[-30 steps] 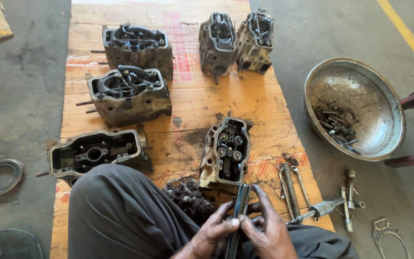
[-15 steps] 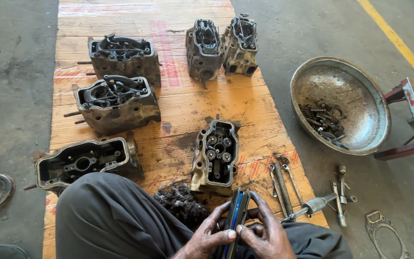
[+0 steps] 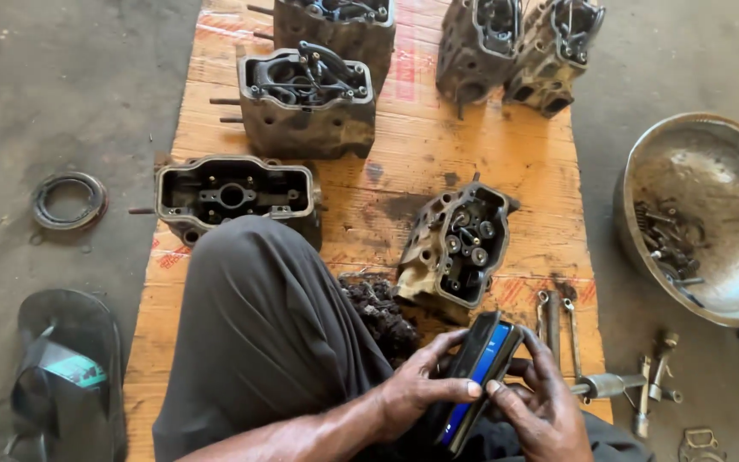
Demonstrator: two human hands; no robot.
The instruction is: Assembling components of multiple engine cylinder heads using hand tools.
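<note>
Phone (image 3: 479, 376) first: a dark slab with a blue screen, held edge-up over my lap between both hands, just below the nearest cylinder head (image 3: 457, 246). My left hand (image 3: 421, 387) is wrapped around its lower left side, thumb laid across the screen edge; my right hand (image 3: 540, 409) cups it from the other side, fingers curled behind and a fingertip touching the lower screen. Both hands are clenched on the phone, neither loose.

From the head view, the one camera I have, the risks as I judge them: my fingers look grimy, so the phone could slip out of the pinch and drop onto the wrenches (image 3: 553, 321) or the heap of black greasy parts (image 3: 378, 310) just beside my knee (image 3: 258, 342). Grime could also smear the screen. The tilted cylinder head sits close to my hands, and a bump of the elbow might tip it flat.

Counting: one phone. Six engine castings on the plywood sheet (image 3: 421, 154) that serves as floor mat, one of them an open cover (image 3: 233, 195) by my knee. Two wrenches side by side. One metal basin (image 3: 712, 162) with small parts inside, too jumbled to count. One rubber ring (image 3: 68, 201) on the concrete. One sandal (image 3: 66, 376) at my left.
</note>
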